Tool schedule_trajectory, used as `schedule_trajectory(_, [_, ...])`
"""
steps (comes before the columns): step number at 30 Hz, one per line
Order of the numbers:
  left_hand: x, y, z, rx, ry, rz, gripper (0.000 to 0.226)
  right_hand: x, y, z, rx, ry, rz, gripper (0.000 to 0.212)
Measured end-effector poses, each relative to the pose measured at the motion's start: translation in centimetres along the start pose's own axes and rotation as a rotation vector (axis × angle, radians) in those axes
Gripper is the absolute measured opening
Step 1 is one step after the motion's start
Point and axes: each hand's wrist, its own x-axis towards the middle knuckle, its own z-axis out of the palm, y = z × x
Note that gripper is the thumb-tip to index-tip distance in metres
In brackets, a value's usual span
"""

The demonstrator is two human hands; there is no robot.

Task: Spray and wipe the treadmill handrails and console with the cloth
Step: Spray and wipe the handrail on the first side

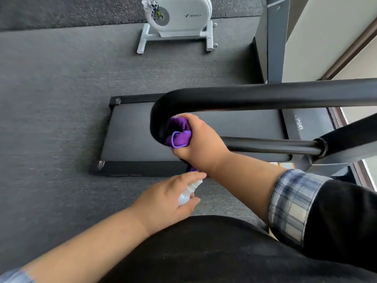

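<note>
While the right hand [196, 137] is clamping the purple cloth [179, 137] on the handrail's [265, 97] bend, the rail is running away rightward; left hand [167, 198] is gripping the spray bottle [186, 194] just below.

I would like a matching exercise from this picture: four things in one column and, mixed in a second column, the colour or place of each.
Things:
1. cloth
2. spray bottle
3. handrail
4. exercise bike

Descriptions:
a. white, on the floor beyond the treadmill
b. purple, in the right hand
c. black, curved bar
d. white, in the left hand

Pairs: 1-b, 2-d, 3-c, 4-a
</note>
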Motion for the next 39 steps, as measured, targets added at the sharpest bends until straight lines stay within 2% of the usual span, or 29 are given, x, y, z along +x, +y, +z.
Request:
schedule_trajectory(2, [-1.1, -1.4, -1.7, 0.003, 0.006, -0.004, 0.054, 0.7, -2.3, 2.3, 0.206, 0.023, 0.009, 0.051])
schedule_trajectory(4, [-1.7, -2.7, -3.2, 0.014, -0.017, -0.009, 0.057, 0.9, -3.4, 3.8, 0.203, 0.124, 0.0, 0.044])
schedule_trajectory(6, [-1.8, -3.9, -4.4, 0.049, -0.02, 0.031, 0.058, 0.9, -3.5, 4.2, 0.055, 0.178, 0.009, 0.039])
schedule_trajectory(9, [-0.7, -4.6, -5.5, 0.086, -0.059, 0.173, 0.054, 0.9, -2.9, 4.2, -0.12, 0.135, 0.022, 0.036])
schedule_trajectory(11, [0.7, -4.5, -5.7, 0.115, -0.115, 0.275, 0.053, 0.5, -2.1, 3.9, -0.346, 0.108, -0.01, 0.035])
schedule_trajectory(15, [3.0, -3.7, -5.4, 0.107, -0.208, 0.388, 0.053, -0.5, -0.6, 3.1, -0.664, -0.01, -0.057, 0.071])
schedule_trajectory(18, [4.5, -2.6, -4.5, 0.106, -0.242, 0.435, 0.051, -0.8, 0.5, 2.0, -0.763, -0.038, -0.059, 0.072])
schedule_trajectory(21, [5.6, -1.4, -3.2, 0.096, -0.218, 0.461, 0.052, -2.1, 2.4, 0.1, -0.806, -0.032, -0.018, 0.071])
schedule_trajectory(26, [7.1, 1.2, -1.1, 0.053, -0.196, 0.455, 0.051, -4.6, 6.0, -3.7, -0.867, -0.001, 0.05, 0.08])
schedule_trajectory(31, [8.5, 4.0, 1.2, 0.072, -0.209, 0.454, 0.05, -7.3, 10.3, -8.4, -0.831, 0.027, 0.15, 0.077])
schedule_trajectory(35, [9.2, 5.9, 2.9, 0.081, -0.202, 0.394, 0.05, -10.6, 14.0, -13.2, -0.787, 0.109, 0.26, 0.071])
schedule_trajectory(39, [9.8, 7.8, 4.5, 0.094, -0.186, 0.346, 0.051, -12.2, 15.9, -15.5, -0.759, 0.113, 0.28, 0.077])
